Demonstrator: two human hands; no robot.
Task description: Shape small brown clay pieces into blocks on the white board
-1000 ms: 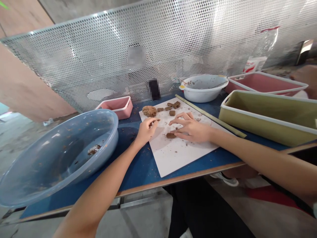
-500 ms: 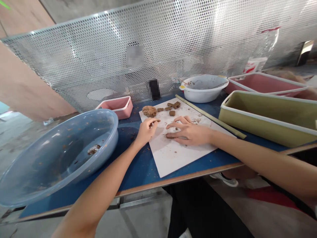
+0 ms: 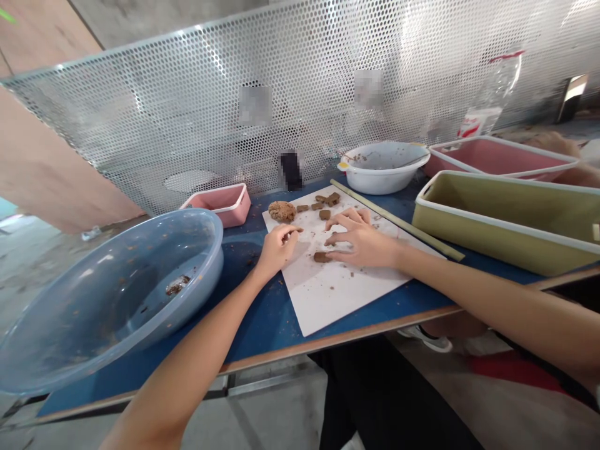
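One brown lump (image 3: 321, 257), touching right hand (image 3: 359, 241), apart from left hand (image 3: 275, 247)

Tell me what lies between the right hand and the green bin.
From the right hand to the green bin, the head view shows white board, a pale stick, then blue table.

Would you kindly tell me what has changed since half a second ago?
The right hand has drawn back slightly rightward, uncovering more of the small brown block on the white board; the hand is at or near the block's right edge. The left hand, the larger brown lump and the brown pieces beyond look unchanged.
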